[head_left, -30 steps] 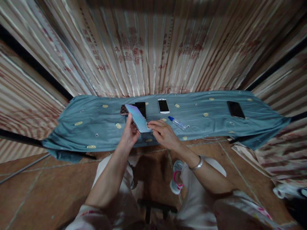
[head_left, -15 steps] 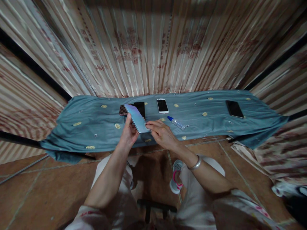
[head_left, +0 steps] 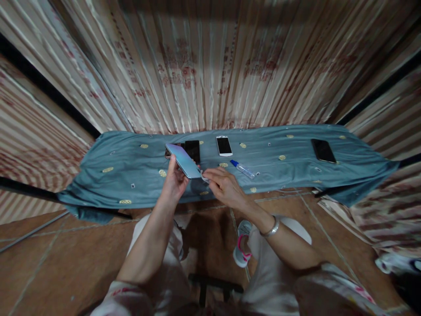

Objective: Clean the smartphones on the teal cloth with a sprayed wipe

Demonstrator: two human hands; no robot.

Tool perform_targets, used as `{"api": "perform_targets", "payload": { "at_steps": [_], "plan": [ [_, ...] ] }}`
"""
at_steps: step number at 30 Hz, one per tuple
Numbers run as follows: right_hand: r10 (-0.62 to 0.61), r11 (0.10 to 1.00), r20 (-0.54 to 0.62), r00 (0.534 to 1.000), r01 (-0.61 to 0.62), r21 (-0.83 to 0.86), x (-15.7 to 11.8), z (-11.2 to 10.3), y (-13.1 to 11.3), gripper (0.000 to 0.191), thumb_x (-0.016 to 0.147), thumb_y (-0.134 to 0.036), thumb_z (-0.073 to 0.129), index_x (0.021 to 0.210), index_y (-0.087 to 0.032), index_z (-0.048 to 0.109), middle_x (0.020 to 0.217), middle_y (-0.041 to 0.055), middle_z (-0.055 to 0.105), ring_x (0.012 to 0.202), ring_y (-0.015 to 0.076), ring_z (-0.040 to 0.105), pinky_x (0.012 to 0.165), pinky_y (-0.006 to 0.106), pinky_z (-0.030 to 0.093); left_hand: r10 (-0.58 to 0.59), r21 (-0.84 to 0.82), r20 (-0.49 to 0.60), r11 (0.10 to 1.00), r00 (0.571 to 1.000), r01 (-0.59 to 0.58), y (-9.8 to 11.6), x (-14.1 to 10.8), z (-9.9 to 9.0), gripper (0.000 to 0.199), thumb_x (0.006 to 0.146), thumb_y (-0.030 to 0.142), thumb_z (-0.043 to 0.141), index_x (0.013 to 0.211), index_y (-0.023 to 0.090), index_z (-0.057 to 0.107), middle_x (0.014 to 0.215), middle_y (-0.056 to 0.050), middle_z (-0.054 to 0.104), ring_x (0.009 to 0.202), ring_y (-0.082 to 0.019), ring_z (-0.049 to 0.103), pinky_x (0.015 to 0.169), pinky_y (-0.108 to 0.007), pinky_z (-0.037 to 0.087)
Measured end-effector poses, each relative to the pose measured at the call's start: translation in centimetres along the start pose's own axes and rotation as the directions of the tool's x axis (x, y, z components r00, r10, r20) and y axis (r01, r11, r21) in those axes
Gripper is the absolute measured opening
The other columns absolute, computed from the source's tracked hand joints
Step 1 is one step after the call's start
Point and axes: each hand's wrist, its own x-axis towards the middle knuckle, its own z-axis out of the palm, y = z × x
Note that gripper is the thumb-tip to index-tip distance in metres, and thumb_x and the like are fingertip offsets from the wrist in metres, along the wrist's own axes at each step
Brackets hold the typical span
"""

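My left hand [head_left: 174, 180] grips a smartphone [head_left: 184, 160] by its near left edge, its glossy blue-violet back turned up and tilted above the cloth. Just off the phone's right lower corner, my right hand [head_left: 224, 186] pinches a small whitish piece [head_left: 204, 176], which looks like a soft wipe or cloth. Most of that piece is hidden by the fingers. Beneath and behind the held phone lie a black phone [head_left: 193, 150] and a brown checkered item [head_left: 168, 153], partly covered by it.
A white phone [head_left: 224, 146] lies face up on the blue-green tablecloth [head_left: 125, 175]. In front of it is a clear spray bottle [head_left: 244, 169] with a blue cap. Another dark phone [head_left: 323, 150] rests at the right. A striped curtain [head_left: 204, 66] hangs behind the table.
My right hand has drawn slightly away from the phone's corner, so more of the whitish piece shows. The held phone has shifted a little left and tilted.
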Motion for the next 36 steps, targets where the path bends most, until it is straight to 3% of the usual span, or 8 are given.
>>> {"api": "perform_targets", "payload": {
  "at_steps": [11,14,19,23,31,36],
  "plan": [
    [-0.154,0.988,-0.044,0.987,0.154,0.004,0.0,0.5,-2.0,0.042,0.088,-0.005,0.037,0.121,-0.02,0.06,0.119,0.009,0.062,0.107,0.0208,0.054,0.095,0.039,0.048,-0.026,0.001,0.003,1.0,1.0,0.026,-1.2,0.2,0.1,0.032,0.082,0.049,0.057,0.085,0.019,0.065,0.066,-0.002,0.069,0.074,-0.018,0.069,0.073,-0.029,0.055],
    [-0.166,0.986,-0.041,0.985,0.166,0.011,0.1,0.6,-2.1,0.04,0.089,-0.006,0.037,0.12,-0.019,0.06,0.12,0.0103,0.062,0.108,0.0206,0.053,0.094,0.039,0.049,0.001,-0.022,-0.002,1.0,1.0,-0.001,-1.7,0.3,0.2,0.029,0.084,0.046,0.056,0.082,0.018,0.066,0.064,0.0,0.068,0.066,-0.014,0.067,0.068,-0.025,0.054],
    [-0.134,0.991,-0.026,0.991,0.134,0.023,0.2,0.9,-1.6,0.042,0.091,-0.008,0.035,0.122,-0.022,0.059,0.122,0.0088,0.062,0.11,0.02,0.054,0.094,0.041,0.049,-0.062,0.015,0.033,0.998,0.998,0.062,-2.8,0.3,0.0,0.037,0.08,0.051,0.06,0.073,0.014,0.064,0.062,0.0,0.066,0.054,-0.01,0.061,0.058,-0.02,0.049],
    [-0.119,0.993,-0.023,0.993,0.119,0.019,0.4,1.0,-1.0,0.041,0.092,-0.009,0.035,0.124,-0.019,0.058,0.124,0.0114,0.061,0.113,0.0206,0.053,0.097,0.042,0.046,-0.012,0.01,0.024,1.0,1.0,0.012,-3.8,0.0,0.2,0.034,0.078,0.049,0.064,0.079,0.015,0.063,0.066,0.002,0.066,0.057,-0.009,0.061,0.062,-0.021,0.049],
    [-0.035,0.997,0.022,0.999,0.033,0.074,0.6,0.9,-0.1,0.05,0.089,-0.007,0.035,0.134,-0.023,0.05,0.133,0.0088,0.056,0.121,0.0196,0.05,0.102,0.042,0.042,-0.036,0.012,0.055,0.999,0.998,0.036,-4.8,-0.8,1.1,0.036,0.082,0.052,0.058,0.081,0.016,0.063,0.07,0.0,0.066,0.073,-0.013,0.066,0.073,-0.023,0.052],
    [0.016,0.996,0.012,1.0,-0.018,0.092,1.1,1.0,0.7,0.047,0.089,-0.009,0.034,0.131,-0.019,0.053,0.133,0.0104,0.057,0.123,0.0199,0.05,0.105,0.044,0.04,-0.027,0.001,0.06,1.0,0.998,0.027,-5.2,-1.3,1.5,0.034,0.086,0.047,0.055,0.092,0.015,0.064,0.082,-0.003,0.069,0.088,-0.015,0.066,0.082,-0.024,0.05]
  ]
}}
